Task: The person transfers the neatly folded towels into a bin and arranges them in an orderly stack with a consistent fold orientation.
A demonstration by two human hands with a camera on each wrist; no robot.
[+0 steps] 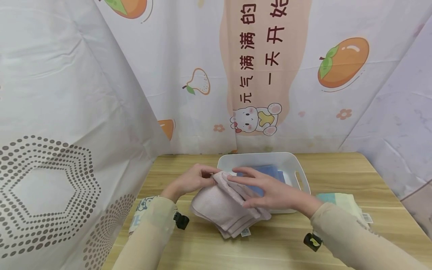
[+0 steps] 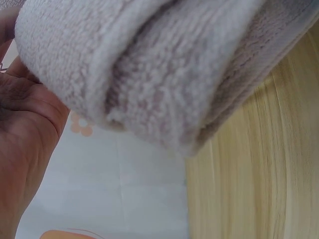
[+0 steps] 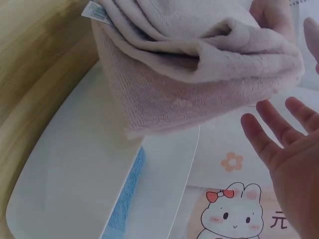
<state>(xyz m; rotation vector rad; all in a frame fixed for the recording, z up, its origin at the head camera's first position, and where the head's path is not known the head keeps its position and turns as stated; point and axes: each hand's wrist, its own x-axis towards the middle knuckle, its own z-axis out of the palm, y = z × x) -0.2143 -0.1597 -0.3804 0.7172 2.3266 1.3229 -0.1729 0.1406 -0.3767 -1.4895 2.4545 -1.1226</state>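
A folded pale pink towel (image 1: 222, 208) is raised at a tilt over the near rim of a white bin (image 1: 301, 176). Its lower end with a small tag sits near the wooden table. My left hand (image 1: 208, 177) pinches the towel's upper far edge. In the left wrist view the towel (image 2: 164, 64) fills the top, beside my left hand (image 2: 22, 139). My right hand (image 1: 256, 189) is spread over the towel's right side with straight fingers. In the right wrist view the right hand (image 3: 286, 149) faces the towel (image 3: 199, 64) across a small gap.
A folded blue towel (image 1: 266, 173) lies inside the bin (image 3: 75, 174). A folded pale green towel (image 1: 342, 200) with a label lies on the table to the right. Printed plastic sheets wall in the table at the left, back and right.
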